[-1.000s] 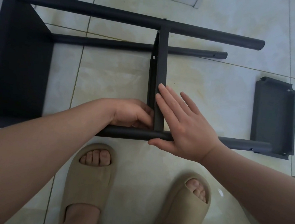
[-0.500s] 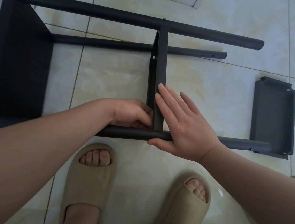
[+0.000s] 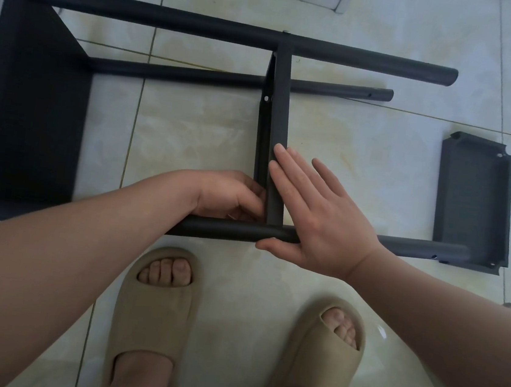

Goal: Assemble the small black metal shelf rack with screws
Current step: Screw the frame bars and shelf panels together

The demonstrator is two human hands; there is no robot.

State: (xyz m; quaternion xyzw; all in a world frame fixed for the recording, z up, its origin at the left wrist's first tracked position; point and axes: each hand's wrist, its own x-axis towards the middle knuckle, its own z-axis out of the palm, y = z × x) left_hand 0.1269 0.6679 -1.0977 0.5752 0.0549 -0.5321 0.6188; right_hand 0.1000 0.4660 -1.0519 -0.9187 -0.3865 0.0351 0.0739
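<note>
Both hands met on the rack (image 3: pixel 35 104) lying on the floor (image 3: pixel 365 142). The right hand (image 3: pixel 318 219), fingers straight, braced the middle shelf (image 3: pixel 280 116) against the near pole (image 3: pixel 228 229). The left hand (image 3: pixel 228 195) curled its fingers at that joint, their grip hidden. A loose shelf (image 3: pixel 473 202) waited beyond.

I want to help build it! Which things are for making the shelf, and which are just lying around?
For the job: black metal rack frame of round tubes; black flat metal middle shelf, pressed by the right hand, left hand at its corner; loose black metal shelf tray.
Just there: beige slide slippers; pale tiled floor.
</note>
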